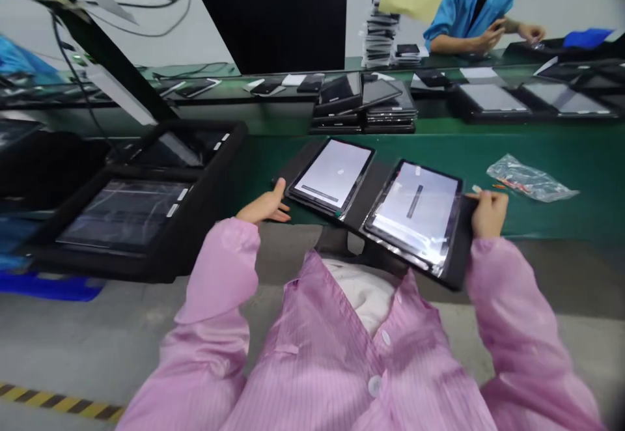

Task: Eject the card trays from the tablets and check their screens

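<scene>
A black tray point(379, 182) with two tablets in it is held tilted at the front edge of the green bench, its right end lower and nearer to me. The left tablet point(336, 172) and the right tablet point(416, 206) both have lit white screens with a small dark bar. My left hand point(263, 206) has the tray's left end between thumb and fingers. Closed on the opposite end is my right hand point(489, 213), its fingertips partly hidden. A clear plastic bag point(531, 178) lies on the bench beyond my right hand.
To the left stand black trays point(141, 262) with dark-screened tablets. Stacked tablets point(390, 117) sit behind the held tray, and another tray point(515, 118) holds tablets at the right. A dark monitor point(278, 21) stands at the back. Across the bench a person in blue point(452, 17) handles something small.
</scene>
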`<state>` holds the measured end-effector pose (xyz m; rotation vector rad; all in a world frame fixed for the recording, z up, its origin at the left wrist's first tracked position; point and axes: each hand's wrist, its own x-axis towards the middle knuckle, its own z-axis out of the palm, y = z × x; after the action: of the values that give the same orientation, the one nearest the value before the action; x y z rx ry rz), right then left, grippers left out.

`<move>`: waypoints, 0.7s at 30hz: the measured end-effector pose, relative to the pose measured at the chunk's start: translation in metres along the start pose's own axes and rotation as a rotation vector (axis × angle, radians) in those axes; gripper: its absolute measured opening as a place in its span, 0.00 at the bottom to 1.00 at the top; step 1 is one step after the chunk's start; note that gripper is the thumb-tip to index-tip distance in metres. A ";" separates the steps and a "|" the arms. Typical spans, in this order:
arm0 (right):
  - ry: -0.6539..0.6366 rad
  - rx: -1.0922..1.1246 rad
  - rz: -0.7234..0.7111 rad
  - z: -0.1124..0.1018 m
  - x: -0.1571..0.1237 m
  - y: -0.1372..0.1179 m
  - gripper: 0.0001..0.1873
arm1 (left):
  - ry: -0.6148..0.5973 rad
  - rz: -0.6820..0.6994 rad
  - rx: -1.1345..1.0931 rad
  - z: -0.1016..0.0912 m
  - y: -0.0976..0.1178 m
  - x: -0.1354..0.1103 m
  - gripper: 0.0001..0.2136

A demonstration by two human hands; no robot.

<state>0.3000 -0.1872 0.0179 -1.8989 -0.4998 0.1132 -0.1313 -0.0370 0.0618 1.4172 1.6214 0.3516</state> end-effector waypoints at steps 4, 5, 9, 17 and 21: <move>0.136 0.104 0.051 -0.033 -0.087 0.024 0.12 | -0.147 0.042 -0.132 0.023 0.026 0.012 0.36; 0.148 0.136 0.059 -0.040 -0.111 0.030 0.12 | -0.161 0.039 -0.144 0.026 0.036 0.021 0.37; 0.037 0.303 0.108 -0.062 -0.197 0.044 0.14 | -0.198 -0.017 -0.121 0.029 0.084 0.067 0.41; -0.766 0.544 0.256 -0.063 -0.279 0.031 0.11 | -0.194 0.086 -0.065 0.080 0.178 0.103 0.40; -0.911 0.296 0.189 -0.093 -0.233 0.028 0.13 | -0.184 0.298 -0.072 0.100 0.210 0.088 0.26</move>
<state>0.1255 -0.3679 -0.0091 -1.5174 -0.8423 1.1437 0.0856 0.0694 0.1209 1.5890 1.2402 0.4329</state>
